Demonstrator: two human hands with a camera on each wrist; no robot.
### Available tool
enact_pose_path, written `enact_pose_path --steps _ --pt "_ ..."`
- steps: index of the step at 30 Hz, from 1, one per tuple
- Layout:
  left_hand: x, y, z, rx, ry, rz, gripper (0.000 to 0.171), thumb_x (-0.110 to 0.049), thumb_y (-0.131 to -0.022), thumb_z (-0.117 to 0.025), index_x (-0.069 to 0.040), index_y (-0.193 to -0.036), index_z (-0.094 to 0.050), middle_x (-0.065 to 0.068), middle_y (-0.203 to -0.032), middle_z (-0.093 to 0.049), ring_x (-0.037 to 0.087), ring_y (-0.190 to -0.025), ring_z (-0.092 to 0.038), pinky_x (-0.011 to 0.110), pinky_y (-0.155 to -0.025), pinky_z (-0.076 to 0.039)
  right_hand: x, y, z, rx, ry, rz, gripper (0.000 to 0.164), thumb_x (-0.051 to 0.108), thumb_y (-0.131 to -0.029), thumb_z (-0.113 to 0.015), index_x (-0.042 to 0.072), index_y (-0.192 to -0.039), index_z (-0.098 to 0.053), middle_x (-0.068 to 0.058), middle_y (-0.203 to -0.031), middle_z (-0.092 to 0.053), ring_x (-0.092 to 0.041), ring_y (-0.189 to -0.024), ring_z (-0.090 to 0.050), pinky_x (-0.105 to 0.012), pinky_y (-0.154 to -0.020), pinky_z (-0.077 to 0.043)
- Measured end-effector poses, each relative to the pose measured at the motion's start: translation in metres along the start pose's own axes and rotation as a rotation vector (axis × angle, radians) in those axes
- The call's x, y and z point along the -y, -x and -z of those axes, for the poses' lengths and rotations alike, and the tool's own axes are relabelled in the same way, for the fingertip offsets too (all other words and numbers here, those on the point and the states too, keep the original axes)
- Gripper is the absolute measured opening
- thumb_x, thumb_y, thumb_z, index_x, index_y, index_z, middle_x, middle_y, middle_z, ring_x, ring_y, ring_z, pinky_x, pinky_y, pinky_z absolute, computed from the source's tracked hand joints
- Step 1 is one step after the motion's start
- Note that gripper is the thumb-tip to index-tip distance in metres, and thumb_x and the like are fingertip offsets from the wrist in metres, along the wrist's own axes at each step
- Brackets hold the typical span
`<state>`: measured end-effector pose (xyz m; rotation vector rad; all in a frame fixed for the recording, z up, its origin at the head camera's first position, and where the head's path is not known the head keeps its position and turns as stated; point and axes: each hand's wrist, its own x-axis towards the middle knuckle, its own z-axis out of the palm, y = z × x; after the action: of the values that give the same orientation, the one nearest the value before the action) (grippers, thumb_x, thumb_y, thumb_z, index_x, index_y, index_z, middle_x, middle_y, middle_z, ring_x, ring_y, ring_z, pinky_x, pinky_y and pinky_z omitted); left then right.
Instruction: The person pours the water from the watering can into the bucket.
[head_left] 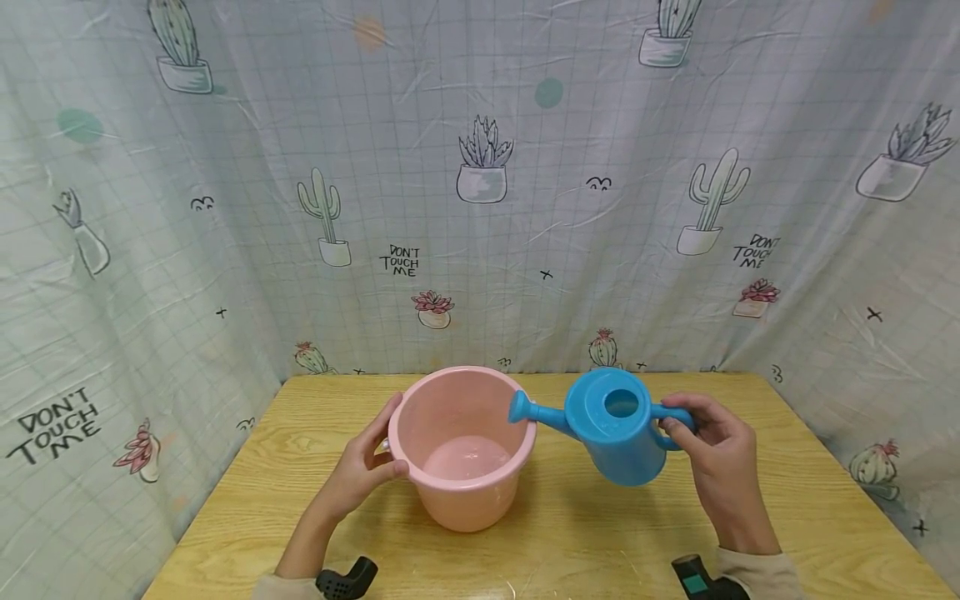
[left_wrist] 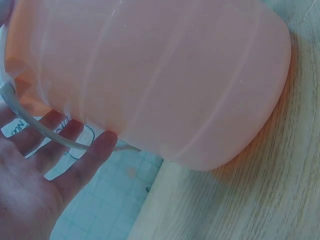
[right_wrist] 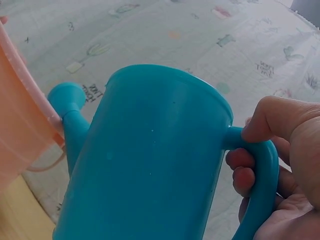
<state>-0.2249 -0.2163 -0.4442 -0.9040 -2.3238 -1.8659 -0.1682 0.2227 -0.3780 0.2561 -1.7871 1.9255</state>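
A pink bucket [head_left: 468, 508] with a thin bail handle [left_wrist: 55, 136] stands on the table, its inside visible from above. My left hand [head_left: 360, 467] rests against its left side. The thumb touches the near rim, while fairly straight, spread fingers [left_wrist: 82, 167] lie on the outer wall. To the right is a blue watering can [head_left: 626, 458], held by its handle [right_wrist: 267, 185] in my right hand [head_left: 720, 458]. Its spout points left, with the rose [head_left: 519, 407] at the bucket's right rim. The can's base is outside the right wrist view.
The wood-grain table [head_left: 300, 425] extends around both things. A pale curtain [head_left: 480, 250] printed with cacti hangs behind the table and at both sides. Dark devices sit at both wrists, the right one [head_left: 693, 575] with a green patch.
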Motion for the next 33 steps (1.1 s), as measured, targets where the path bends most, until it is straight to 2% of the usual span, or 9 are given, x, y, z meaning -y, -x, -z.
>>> enact_pose_path --steps 8,18,28,33 --pt "0.0034 0.0009 -0.0009 0.001 -0.009 0.001 0.082 -0.01 -0.09 -0.068 -0.02 -0.156 -0.019 0.011 -0.162 -0.017 0.0 -0.139 -0.036 0.039 -0.097 -0.051 -0.0004 0.0014 0.001 0.006 0.033 0.017 0.018 -0.009 -0.09 -0.06 -0.013 -0.108 -0.06 0.002 -0.1 -0.067 -0.007 -0.091 -0.064 -0.014 -0.084 -0.051" --pt "0.0012 0.0025 -0.0026 0.002 0.003 -0.009 0.083 -0.014 -0.091 -0.068 -0.019 -0.156 -0.018 0.011 -0.162 -0.018 0.004 -0.139 -0.037 0.046 -0.097 -0.05 -0.0013 0.0028 0.0006 0.008 0.016 0.021 0.018 -0.009 -0.09 -0.059 -0.011 -0.107 -0.062 0.003 -0.101 -0.067 -0.007 -0.092 -0.064 -0.014 -0.084 -0.051" --pt "0.0024 0.0028 -0.0034 -0.005 -0.023 -0.021 0.083 -0.01 -0.09 -0.068 -0.018 -0.156 -0.018 0.013 -0.162 -0.017 0.004 -0.138 -0.037 0.044 -0.096 -0.051 -0.0021 0.0044 0.001 0.024 -0.005 0.044 0.016 -0.01 -0.09 -0.058 -0.013 -0.106 -0.061 0.001 -0.1 -0.067 -0.008 -0.089 -0.064 -0.016 -0.082 -0.051" --pt "0.0016 0.0029 -0.0037 -0.003 -0.021 -0.013 0.083 -0.013 -0.091 -0.068 -0.019 -0.157 -0.018 0.011 -0.163 -0.017 0.006 -0.14 -0.036 0.048 -0.097 -0.049 -0.001 0.0048 0.001 0.02 0.014 0.046 0.016 -0.009 -0.091 -0.058 -0.013 -0.106 -0.061 0.001 -0.1 -0.067 -0.008 -0.09 -0.063 -0.015 -0.083 -0.051"
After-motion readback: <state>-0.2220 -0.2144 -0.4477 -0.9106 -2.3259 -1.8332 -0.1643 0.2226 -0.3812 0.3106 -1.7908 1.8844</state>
